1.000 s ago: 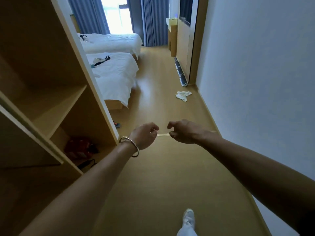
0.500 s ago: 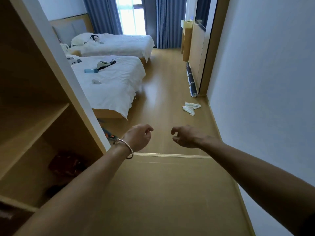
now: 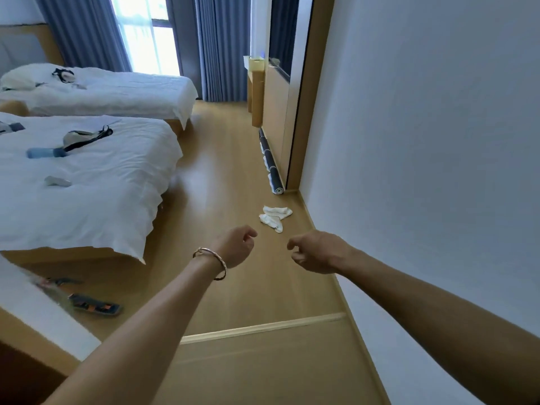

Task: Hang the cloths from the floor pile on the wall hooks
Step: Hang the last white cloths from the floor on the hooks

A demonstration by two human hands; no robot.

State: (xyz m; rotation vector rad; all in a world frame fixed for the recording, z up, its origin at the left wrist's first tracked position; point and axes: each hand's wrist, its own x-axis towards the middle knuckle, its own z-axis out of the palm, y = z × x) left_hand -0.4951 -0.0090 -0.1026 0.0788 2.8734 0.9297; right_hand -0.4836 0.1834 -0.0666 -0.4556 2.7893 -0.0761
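A small pile of white cloths (image 3: 275,217) lies on the wooden floor close to the right wall, just before a door frame. Both my arms reach forward at waist height. My left hand (image 3: 236,246), with a bracelet on its wrist, hangs loosely curled and holds nothing. My right hand (image 3: 315,251) is also loosely curled and holds nothing. Both hands are nearer to me than the pile and do not touch it. No wall hooks are in view.
Two white beds (image 3: 87,182) fill the left side. A rolled dark mat (image 3: 271,165) lies along the right wall past the cloths. Sandals (image 3: 93,305) sit on the floor at lower left. A floor threshold strip (image 3: 263,327) crosses the passage. The plain wall (image 3: 423,171) runs along the right.
The view has advanced past the wooden shelf unit into the room. The cloth pile appears larger and closer. Both hands have stayed loosely curled in front, slightly further apart.
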